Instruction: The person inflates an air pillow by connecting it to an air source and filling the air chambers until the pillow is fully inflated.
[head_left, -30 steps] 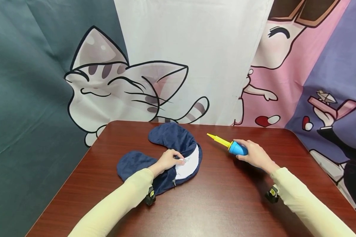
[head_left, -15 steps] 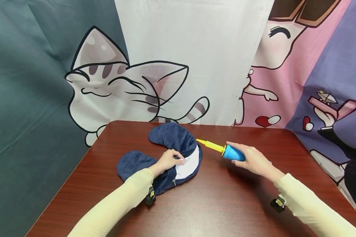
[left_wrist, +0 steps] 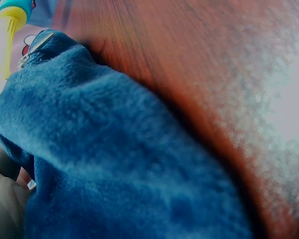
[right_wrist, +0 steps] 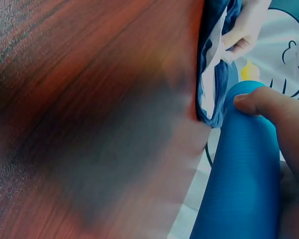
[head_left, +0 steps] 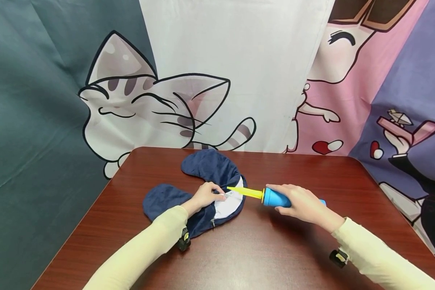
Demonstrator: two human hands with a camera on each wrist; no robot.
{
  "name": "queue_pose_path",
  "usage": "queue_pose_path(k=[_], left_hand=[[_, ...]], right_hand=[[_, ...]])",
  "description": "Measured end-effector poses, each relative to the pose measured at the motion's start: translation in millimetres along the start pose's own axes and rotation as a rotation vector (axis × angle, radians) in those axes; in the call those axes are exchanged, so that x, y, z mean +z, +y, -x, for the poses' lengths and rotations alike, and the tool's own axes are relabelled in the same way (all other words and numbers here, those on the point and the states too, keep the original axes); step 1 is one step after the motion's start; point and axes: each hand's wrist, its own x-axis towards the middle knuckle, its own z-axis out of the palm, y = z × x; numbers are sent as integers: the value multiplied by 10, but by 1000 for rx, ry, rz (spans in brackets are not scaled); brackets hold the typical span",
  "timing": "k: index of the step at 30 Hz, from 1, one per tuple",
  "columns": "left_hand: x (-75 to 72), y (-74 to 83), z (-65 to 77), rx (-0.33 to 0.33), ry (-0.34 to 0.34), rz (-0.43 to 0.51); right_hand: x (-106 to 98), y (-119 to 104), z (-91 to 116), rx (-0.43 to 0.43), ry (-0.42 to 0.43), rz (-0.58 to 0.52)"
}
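Observation:
A navy plush U-shaped neck pillow [head_left: 212,167] lies on the table, its cover unzipped along the outer curve and a white inner part [head_left: 226,207] showing. My left hand [head_left: 204,195] pinches a small clear valve on that white part. My right hand [head_left: 299,201] grips the blue barrel of a hand air pump [head_left: 275,197]. The pump's yellow tapered nozzle [head_left: 248,192] points left and overlaps the white part, its tip close to the left fingertips. In the right wrist view the thumb [right_wrist: 256,104] lies along the ribbed barrel. Plush fabric [left_wrist: 104,124] hides most of the left fingers in the left wrist view.
A metal zipper pull [head_left: 212,222] hangs at the near end of the pillow's opening. The reddish-brown wooden table [head_left: 261,253] ends at a cloth backdrop [head_left: 239,52] with cartoon figures. Each wrist carries a small black camera.
My right hand has brought the pump leftward and slightly nearer, so the nozzle has gone from beyond the pillow to over its white part. My left hand and the pillow have stayed put.

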Motion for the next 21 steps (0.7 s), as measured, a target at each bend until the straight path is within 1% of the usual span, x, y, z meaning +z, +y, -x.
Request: queue_pose_path(k=[9, 15, 21], left_hand=[[8, -9, -3, 20, 12, 4], [11, -10, -2, 18, 7, 7], [27, -52, -31, 31, 14, -17]], right_hand=[[47, -36, -14, -34, -21, 52], [67, -21, -10, -31, -32, 80], [60, -16, -5, -29, -62, 86]])
